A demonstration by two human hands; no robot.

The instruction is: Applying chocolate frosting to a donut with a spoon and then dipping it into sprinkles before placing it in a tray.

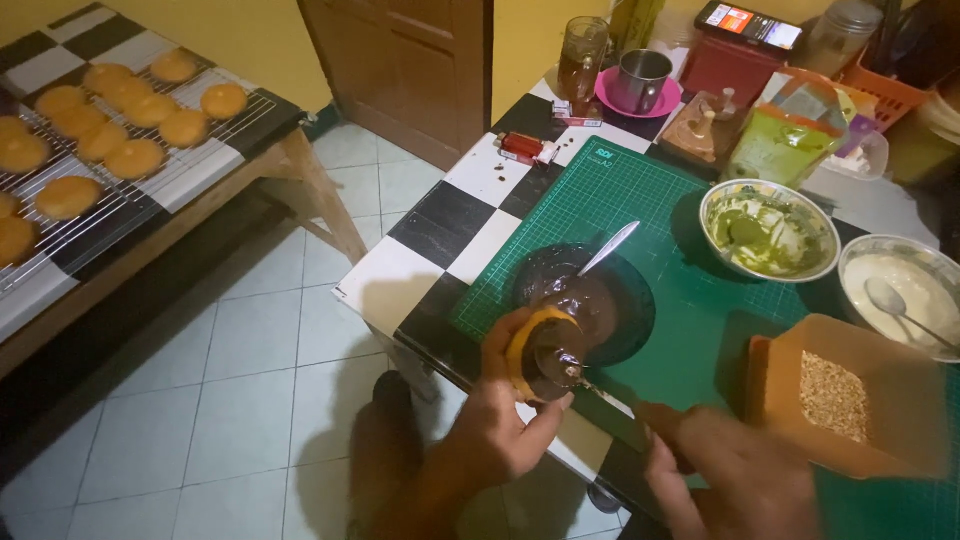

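My left hand point(500, 415) holds a round golden doughnut point(540, 355) coated on top with dark chocolate glaze, tilted over the near edge of a dark bowl of chocolate point(585, 295). A spoon handle point(610, 245) sticks out of that bowl. My right hand point(740, 470) is blurred and grips a thin metal utensil point(605, 395) whose tip touches the doughnut's glazed face. Both hands hover at the near edge of the green cutting mat point(640, 200).
An orange tub of chopped nuts point(835, 395), a bowl of green glaze point(768, 230) and a bowl of white glaze with a spoon point(905, 290) stand to the right. Cups and containers crowd the table's back. Plain doughnuts lie on a wire rack point(100, 130) at left.
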